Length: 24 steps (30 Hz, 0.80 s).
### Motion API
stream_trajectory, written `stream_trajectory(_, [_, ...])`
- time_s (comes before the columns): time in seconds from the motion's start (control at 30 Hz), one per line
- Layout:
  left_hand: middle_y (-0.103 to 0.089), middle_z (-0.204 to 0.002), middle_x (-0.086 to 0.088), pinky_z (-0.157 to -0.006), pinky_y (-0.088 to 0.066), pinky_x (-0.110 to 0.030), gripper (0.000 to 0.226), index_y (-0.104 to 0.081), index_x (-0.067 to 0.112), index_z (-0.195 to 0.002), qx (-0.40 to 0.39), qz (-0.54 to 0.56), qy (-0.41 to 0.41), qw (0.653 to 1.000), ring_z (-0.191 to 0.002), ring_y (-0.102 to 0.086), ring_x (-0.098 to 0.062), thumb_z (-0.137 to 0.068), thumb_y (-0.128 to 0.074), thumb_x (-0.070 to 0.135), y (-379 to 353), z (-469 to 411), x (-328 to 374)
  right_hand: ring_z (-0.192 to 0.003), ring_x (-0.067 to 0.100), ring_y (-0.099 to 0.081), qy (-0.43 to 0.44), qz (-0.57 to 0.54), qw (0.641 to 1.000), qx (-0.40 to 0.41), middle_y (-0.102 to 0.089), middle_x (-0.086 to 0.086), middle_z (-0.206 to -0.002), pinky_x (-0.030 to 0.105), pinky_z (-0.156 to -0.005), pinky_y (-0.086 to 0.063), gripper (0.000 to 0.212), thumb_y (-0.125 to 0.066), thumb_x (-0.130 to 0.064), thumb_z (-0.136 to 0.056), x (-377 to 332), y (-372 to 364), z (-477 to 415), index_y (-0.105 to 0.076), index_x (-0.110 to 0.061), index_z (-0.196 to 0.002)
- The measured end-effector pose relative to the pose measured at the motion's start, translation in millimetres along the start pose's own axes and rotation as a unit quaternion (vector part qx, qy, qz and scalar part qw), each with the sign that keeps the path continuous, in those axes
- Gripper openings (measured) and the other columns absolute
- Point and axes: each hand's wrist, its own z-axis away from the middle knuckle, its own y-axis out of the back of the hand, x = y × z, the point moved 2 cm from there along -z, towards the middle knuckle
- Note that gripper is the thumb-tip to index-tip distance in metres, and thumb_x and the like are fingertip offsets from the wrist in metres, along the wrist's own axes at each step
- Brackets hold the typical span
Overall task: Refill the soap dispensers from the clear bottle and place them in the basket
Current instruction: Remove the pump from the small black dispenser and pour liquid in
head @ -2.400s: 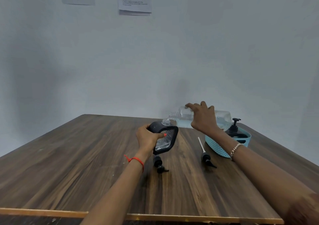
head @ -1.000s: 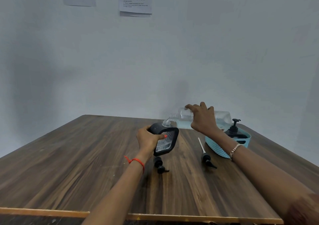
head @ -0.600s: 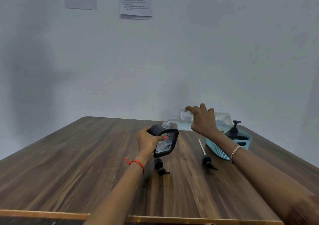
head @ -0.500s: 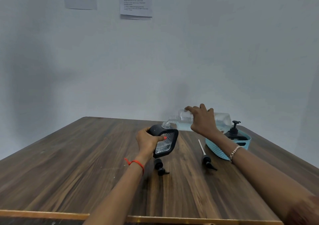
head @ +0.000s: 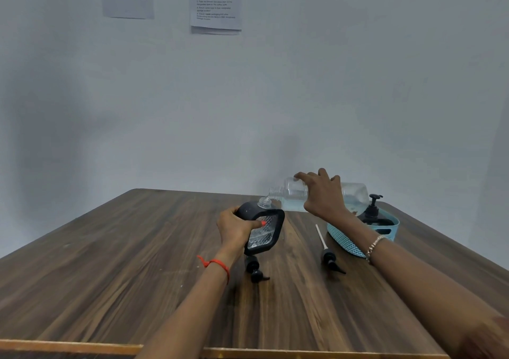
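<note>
Just right of the frame's centre, the left hand (head: 234,227) holds a dark soap dispenser (head: 265,230) tilted above the wooden surface (head: 110,262), its fingers (head: 254,223) curled round the body and its open neck pointing up and back. The right hand (head: 323,197) grips the clear bottle (head: 293,196) from above, fingers wrapped over it; the bottle lies nearly level, its mouth just at the dispenser's neck, with pale blue liquid inside. At the right, a blue basket (head: 345,241) holds a second dark dispenser (head: 373,215) standing upright. Two black pump heads lie on the surface: one (head: 254,270) below the held dispenser, the other (head: 329,256), with its white tube, beside the basket.
</note>
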Motion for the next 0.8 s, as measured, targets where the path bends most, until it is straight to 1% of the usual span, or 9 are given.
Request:
stream_trajectory(0.1, [-0.069,-0.09,-0.011,-0.078,-0.057,-0.037,0.05,-0.066,0.003,-0.098,-0.003,0.0,0.002,1.0,-0.081,-0.066,-0.023,-0.053,-0.087,0.001,-0.2,-0.2,0.0,-0.109,0.025,-0.045,0.001,0.002,1.0,0.0,-0.063,-0.001,-0.11,0.035,-0.078,-0.027,0.065,-0.052,0.0,-0.069,0.4,-0.1,0.3,-0.047,-0.024,-0.129])
stream_trajectory(0.23, [-0.068,-0.089,-0.01,-0.077,-0.056,-0.036,0.05,-0.066,0.003,-0.098,-0.008,0.007,0.007,1.0,-0.081,-0.066,-0.023,-0.053,-0.087,0.0,-0.4,-0.2,-0.8,-0.109,0.025,-0.045,0.0,0.002,1.0,-0.003,-0.063,-0.002,-0.111,0.036,-0.081,-0.03,0.065,-0.052,0.0,-0.069,0.7,0.1,0.1,-0.047,-0.024,-0.129])
stream_trajectory(0.33, [-0.07,-0.091,-0.013,-0.076,-0.057,-0.036,0.048,-0.066,0.004,-0.095,-0.008,0.017,0.013,1.0,-0.082,-0.067,-0.025,-0.052,-0.087,-0.001,-0.4,-0.1,-1.7,-0.109,0.024,-0.044,-0.001,0.002,1.0,-0.006,-0.063,-0.001,-0.112,0.036,-0.079,-0.028,0.065,-0.053,0.001,-0.068,0.9,-0.3,0.3,-0.047,-0.024,-0.128])
stream_trajectory(0.57, [-0.07,-0.092,-0.013,-0.077,-0.057,-0.038,0.05,-0.066,0.005,-0.096,-0.012,0.018,0.02,1.0,-0.084,-0.068,-0.026,-0.051,-0.087,-0.001,-0.9,-0.3,-4.7,-0.11,0.025,-0.044,-0.003,-0.003,1.0,-0.014,-0.062,-0.001,-0.113,0.035,-0.079,-0.028,0.065,-0.054,0.0,-0.068,0.9,-1.0,0.1,-0.046,-0.023,-0.128])
stream_trajectory(0.8, [-0.068,-0.088,-0.01,-0.073,-0.055,-0.032,0.047,-0.065,0.005,-0.094,-0.014,0.021,0.014,1.0,-0.08,-0.066,-0.023,-0.052,-0.086,-0.002,-1.5,-0.5,-4.8,-0.11,0.025,-0.044,0.001,0.005,1.0,-0.011,-0.062,-0.001,-0.112,0.035,-0.079,-0.029,0.065,-0.054,-0.001,-0.068,1.9,-1.6,-0.5,-0.046,-0.023,-0.129])
